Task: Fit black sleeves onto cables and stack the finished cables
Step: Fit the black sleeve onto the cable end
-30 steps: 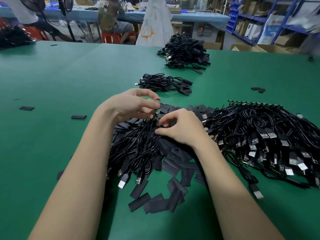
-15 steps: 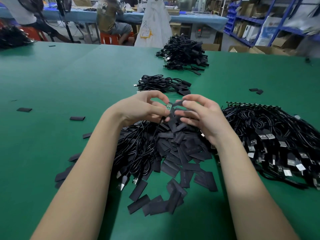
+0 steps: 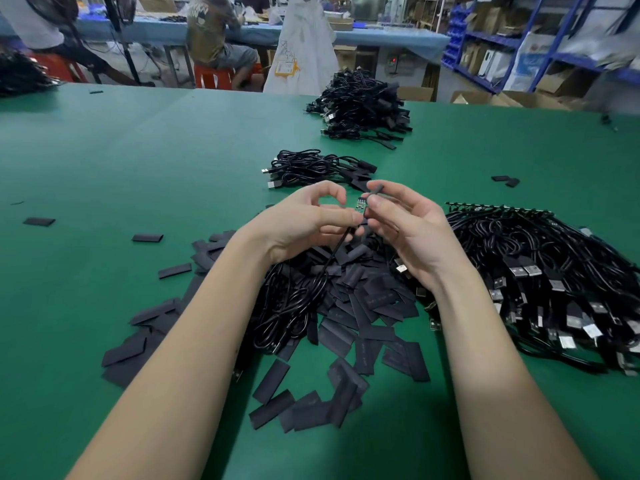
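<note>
- Two stacks of finished, coiled black cables lie on the green felt-like bench [image 3: 104, 161]: a small one just past the hands [image 3: 311, 168] and a bigger heap further off [image 3: 360, 105], so a fair share looks done
- Much is left: a broad tangle of unsleeved black cables with shiny metal plugs [image 3: 540, 271] lies to the right, and a loose pile of flat, matte black sleeve pieces [image 3: 363, 306] sits under the wrists
- The left hand [image 3: 304, 223] pinches a thin glossy black cable [image 3: 332, 258] just below its small green circuit-board end [image 3: 361, 204]
- The right hand [image 3: 405, 220] pinches one black tubular sleeve [image 3: 375, 189] between thumb and fingers, touching the board end; judged not yet slid on
- Both grips are narrow fingertip pinches, the other fingers loosely curled
</note>
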`<state>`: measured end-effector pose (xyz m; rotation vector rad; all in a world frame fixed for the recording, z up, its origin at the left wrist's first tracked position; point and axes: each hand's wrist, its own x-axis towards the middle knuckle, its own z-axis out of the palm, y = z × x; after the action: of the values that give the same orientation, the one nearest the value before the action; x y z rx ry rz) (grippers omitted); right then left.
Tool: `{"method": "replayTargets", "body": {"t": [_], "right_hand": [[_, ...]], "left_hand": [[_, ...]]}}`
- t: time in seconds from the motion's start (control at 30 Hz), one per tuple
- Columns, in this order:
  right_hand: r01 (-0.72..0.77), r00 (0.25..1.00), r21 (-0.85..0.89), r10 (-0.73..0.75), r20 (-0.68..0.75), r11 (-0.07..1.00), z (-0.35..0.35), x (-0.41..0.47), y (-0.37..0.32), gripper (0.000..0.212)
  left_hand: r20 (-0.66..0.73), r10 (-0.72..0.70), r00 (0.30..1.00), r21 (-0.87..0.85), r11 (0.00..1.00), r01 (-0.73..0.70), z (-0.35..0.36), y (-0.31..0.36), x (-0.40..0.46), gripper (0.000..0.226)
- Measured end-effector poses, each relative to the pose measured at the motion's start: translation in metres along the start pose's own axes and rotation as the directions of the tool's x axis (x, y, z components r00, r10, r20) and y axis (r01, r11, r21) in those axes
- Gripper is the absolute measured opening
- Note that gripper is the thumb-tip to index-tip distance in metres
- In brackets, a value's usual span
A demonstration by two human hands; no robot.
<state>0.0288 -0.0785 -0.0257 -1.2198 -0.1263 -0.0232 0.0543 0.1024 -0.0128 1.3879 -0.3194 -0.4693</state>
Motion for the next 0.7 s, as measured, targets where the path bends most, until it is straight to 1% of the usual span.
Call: {"method": "replayTargets", "body": {"t": [0.07,0.17,0.3,0.5,0.7], "right_hand": [[0.01,1.0,-0.009,-0.01,-0.011,1.0,0.0,0.001,0.002,0.02],[0.003,0.999,0.007,-0.002,-0.053,1.0,0.0,0.002,0.005,0.019],[0.013,0.998,0.088,-0.008,-0.061,0.996,-0.008,0.004,0.004,0.02],[0.012,0.998,0.094,-0.006,-0.063,0.995,-0.01,0.005,0.006,0.019],[0.006,0.997,0.093,0.0,-0.071,0.996,-0.009,0.004,0.006,0.02]], "left_hand": [[0.013,0.012,1.0,-0.005,1.0,-0.012,0.001,-0.001,0.0,0.024],[0.006,0.015,1.0,0.03,0.999,-0.015,0.002,-0.003,0.001,0.021],[-0.045,0.013,0.999,0.113,0.994,-0.008,0.003,-0.003,0.001,0.021],[-0.112,0.039,0.993,0.316,0.949,-0.002,0.004,-0.002,0.002,0.024],[-0.113,0.09,0.99,0.414,0.91,-0.036,0.003,0.0,0.002,0.021]]}}
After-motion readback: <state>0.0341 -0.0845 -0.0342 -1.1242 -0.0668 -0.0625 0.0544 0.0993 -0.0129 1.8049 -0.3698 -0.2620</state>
